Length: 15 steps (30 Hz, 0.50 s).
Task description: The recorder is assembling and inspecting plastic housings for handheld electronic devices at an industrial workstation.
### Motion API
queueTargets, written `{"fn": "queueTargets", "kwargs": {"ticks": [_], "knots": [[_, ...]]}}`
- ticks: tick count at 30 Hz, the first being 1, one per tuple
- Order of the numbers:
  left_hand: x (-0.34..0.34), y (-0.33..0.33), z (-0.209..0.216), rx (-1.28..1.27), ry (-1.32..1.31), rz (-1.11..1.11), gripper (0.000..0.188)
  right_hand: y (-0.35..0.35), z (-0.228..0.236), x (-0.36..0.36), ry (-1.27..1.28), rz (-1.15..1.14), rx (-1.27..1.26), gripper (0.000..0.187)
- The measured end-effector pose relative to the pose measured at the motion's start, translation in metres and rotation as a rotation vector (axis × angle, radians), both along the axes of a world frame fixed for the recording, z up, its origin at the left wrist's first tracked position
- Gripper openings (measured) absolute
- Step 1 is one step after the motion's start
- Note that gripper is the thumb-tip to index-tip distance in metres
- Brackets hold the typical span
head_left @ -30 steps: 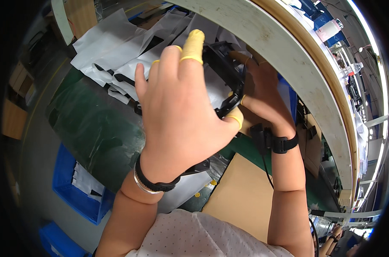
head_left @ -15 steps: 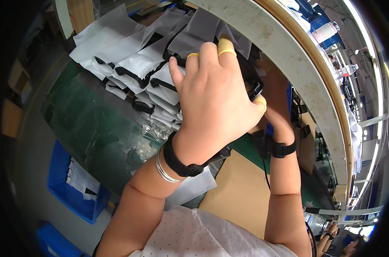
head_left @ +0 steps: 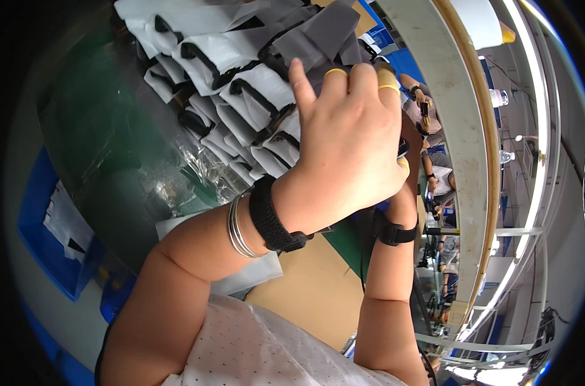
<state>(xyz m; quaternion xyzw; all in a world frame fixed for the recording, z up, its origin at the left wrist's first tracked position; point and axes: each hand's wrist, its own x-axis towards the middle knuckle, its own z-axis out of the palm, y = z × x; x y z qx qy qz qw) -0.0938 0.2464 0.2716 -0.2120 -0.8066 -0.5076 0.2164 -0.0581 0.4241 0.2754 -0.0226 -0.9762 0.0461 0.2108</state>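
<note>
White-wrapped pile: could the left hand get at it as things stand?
Probably yes: the left hand is close beside the white-wrapped pile, with nothing visible blocking the way, though its fingers seem busy with a dark object.

Bright strip lights [head_left: 541,122] glared off to my right, my left grip [head_left: 352,145] was well lit, plastic film [head_left: 167,188] glinted on the green desk [head_left: 93,116], straight edges bowed, corners sank into black.

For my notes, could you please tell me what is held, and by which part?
The left hand holds a black object between thumb and fingers, covering most of it, so exactly where cannot be told. The right hand is too hidden to tell.
</note>
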Motion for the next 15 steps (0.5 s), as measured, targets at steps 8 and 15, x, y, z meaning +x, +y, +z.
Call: {"fn": "queueTargets", "kwargs": {"ticks": [8,15], "knots": [[-0.004,0.001,-0.003,0.154,0.129,0.08,0.045,-0.008,0.001,-0.005,-0.026,0.061,-0.023,0.049],[-0.001,-0.002,-0.003,0.096,0.061,0.068,0.064,-0.009,0.0,-0.01,-0.008,0.089,-0.062,0.049]]}}
